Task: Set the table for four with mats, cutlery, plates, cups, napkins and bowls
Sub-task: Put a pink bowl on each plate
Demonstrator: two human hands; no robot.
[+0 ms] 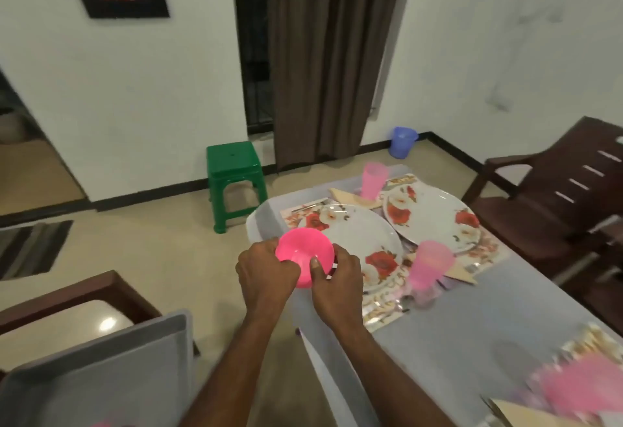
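Above the near left edge of the grey table (465, 325), both hands grip a pink bowl (303, 254): the left hand (266, 271) is wrapped round its left side, the right hand (337, 278) is clamped on its right side with the thumb over the rim. Just beside the bowl lies a flowered plate (360, 241) on a mat (381, 312). A second plate (431, 217) lies beyond it. One pink cup (429, 265) stands between the plates, another (372, 179) at the far end.
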